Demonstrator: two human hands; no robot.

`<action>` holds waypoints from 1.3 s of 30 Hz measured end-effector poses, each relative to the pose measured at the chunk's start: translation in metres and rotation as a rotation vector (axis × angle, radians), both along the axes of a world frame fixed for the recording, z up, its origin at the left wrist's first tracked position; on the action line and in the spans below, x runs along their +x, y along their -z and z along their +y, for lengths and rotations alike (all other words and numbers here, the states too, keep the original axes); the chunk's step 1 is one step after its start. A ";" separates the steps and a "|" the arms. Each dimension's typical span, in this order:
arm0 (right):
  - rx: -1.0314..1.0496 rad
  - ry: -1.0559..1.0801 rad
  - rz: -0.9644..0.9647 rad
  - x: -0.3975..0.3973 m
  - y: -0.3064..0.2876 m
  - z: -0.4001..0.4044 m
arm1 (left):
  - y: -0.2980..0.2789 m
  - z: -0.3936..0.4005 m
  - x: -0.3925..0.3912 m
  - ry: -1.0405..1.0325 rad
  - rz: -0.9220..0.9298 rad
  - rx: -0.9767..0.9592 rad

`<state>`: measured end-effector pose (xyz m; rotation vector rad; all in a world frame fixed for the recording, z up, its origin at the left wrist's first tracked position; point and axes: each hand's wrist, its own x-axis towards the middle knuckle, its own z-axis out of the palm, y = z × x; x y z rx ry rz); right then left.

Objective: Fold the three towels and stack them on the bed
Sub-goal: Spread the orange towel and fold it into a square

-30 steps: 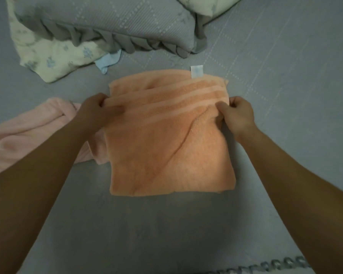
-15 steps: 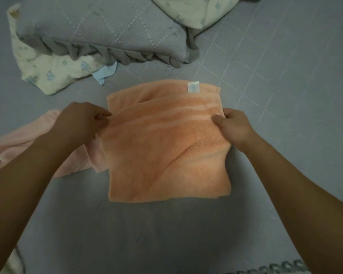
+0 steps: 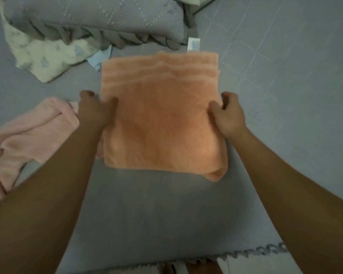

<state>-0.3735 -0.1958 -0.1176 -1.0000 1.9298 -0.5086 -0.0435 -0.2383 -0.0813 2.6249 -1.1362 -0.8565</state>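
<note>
Head view: both hands, left [image 3: 94,111] and right [image 3: 229,113], are pinching the orange towel's [image 3: 160,119] side edges, fingers clamped; bare bed [image 3: 285,95] is lying beyond the right fingers, pink towel [image 3: 34,131] just beside the left.

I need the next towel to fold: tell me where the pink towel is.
In the head view the pink towel lies crumpled on the bed's left side, beside the orange towel and partly under the left hand's forearm.

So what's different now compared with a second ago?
Both hands slid from the far striped end of the folded orange terry towel to its middle, the left hand and right hand pinching its side edges. The towel now lies flatter. The crumpled pink towel stayed put.
</note>
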 end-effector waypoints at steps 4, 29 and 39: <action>0.176 0.091 -0.055 0.003 -0.004 0.089 | 0.007 0.114 -0.015 -0.118 0.076 -0.028; 0.501 0.259 -0.226 -0.015 -0.090 0.389 | -0.035 0.453 0.030 -0.580 0.749 0.262; 0.673 0.049 0.011 -0.010 -0.076 0.413 | -0.025 0.481 0.047 -0.063 0.435 0.377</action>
